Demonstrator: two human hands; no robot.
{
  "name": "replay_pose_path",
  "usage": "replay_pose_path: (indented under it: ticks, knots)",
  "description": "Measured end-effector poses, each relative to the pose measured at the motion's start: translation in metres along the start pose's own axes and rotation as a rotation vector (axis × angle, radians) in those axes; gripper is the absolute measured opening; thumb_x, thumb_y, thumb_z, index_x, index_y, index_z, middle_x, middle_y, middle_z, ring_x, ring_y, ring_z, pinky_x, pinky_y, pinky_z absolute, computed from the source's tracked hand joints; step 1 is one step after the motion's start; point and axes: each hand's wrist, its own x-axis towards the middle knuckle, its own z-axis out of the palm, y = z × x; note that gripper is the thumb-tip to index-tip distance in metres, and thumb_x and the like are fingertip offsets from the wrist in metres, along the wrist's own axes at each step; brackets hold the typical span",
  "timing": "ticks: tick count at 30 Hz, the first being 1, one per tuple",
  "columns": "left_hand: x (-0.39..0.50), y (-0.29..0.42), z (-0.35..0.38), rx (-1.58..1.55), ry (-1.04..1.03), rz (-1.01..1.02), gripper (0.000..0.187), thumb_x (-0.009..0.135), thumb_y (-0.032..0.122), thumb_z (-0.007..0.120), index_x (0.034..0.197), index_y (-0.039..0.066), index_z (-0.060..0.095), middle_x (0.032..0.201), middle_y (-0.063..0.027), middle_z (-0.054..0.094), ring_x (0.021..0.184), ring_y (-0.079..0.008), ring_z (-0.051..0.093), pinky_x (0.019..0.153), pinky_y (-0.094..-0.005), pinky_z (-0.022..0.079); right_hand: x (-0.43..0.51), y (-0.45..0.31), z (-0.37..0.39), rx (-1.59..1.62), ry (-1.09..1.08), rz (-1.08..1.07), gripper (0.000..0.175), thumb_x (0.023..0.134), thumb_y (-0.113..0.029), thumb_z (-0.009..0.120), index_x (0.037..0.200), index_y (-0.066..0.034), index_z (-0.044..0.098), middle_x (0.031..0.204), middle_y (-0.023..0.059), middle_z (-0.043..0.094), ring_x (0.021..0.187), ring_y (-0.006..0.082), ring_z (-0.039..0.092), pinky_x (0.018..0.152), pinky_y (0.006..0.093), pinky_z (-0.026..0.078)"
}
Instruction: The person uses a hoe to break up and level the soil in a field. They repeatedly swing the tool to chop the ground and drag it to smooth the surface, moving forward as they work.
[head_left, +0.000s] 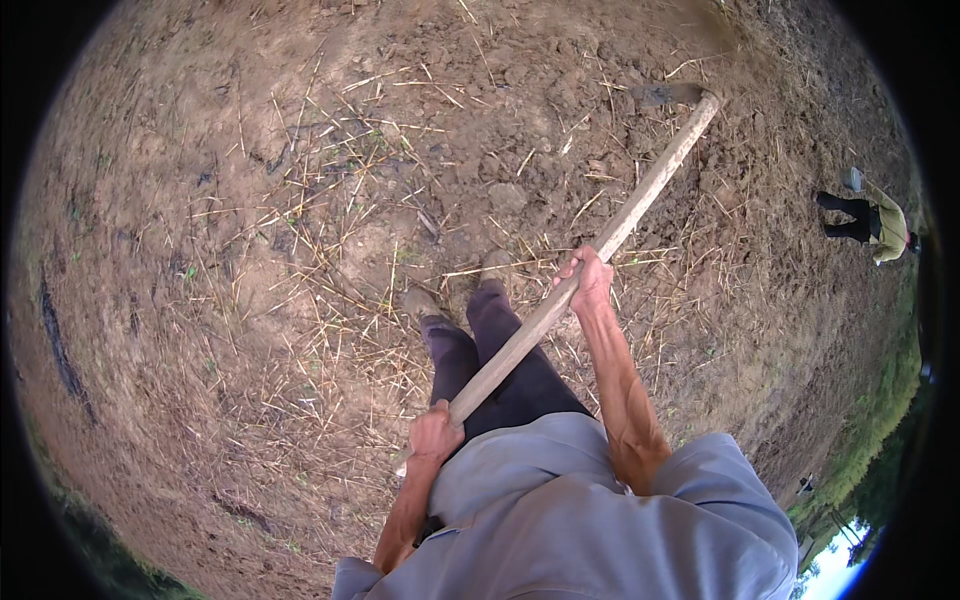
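Note:
Both of my hands grip the long wooden handle (517, 347) of a hoe, which slants across my body from lower left to upper right. My left hand (435, 433) is closed round the rear end, close to my waist, with a short stub showing behind it. Farther up, about mid-shaft, my right hand (589, 281) is wrapped around the wood. At the far end, the dark metal hoe blade (664, 94) points left over broken brown soil (517, 105). Whether the blade touches the ground I cannot tell.
Dry straw stalks (330, 247) lie scattered over the soil around my shoes (421, 302). Off to the right, a person (881, 221) in a yellowish top and dark trousers stands holding a pale bucket (853, 178). Green growth (870, 450) borders the field at lower right.

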Motion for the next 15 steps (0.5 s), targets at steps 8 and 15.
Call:
replay_pose_path:
  ticks: [8, 15]
  knots:
    - [-0.035, -0.028, -0.098, 0.207, -0.001, -0.014, 0.018, 0.075, 0.015, 0.066, 0.087, 0.003, 0.059, 0.07, -0.0197, 0.066, 0.065, -0.0383, 0.068, 0.062, -0.0474, 0.055, -0.047, 0.034, 0.027, 0.053, 0.153, 0.055, 0.007, 0.087, -0.008, 0.053, 0.081, -0.005, 0.05, 0.062, 0.0023, 0.045, 0.044, 0.0148, 0.045, 0.038, 0.0381, 0.048]
    - [-0.193, 0.002, -0.215, 0.564, -0.144, -0.304, 0.024, 0.071, 0.013, 0.072, 0.087, 0.002, 0.057, 0.072, -0.017, 0.068, 0.067, -0.0343, 0.07, 0.066, -0.0459, 0.056, -0.12, 0.194, 0.038, 0.244, -0.081, 0.799, 0.011, 0.084, -0.011, 0.054, 0.075, -0.0119, 0.048, 0.059, 0.0021, 0.044, 0.046, 0.0199, 0.045, 0.049, 0.0486, 0.046]
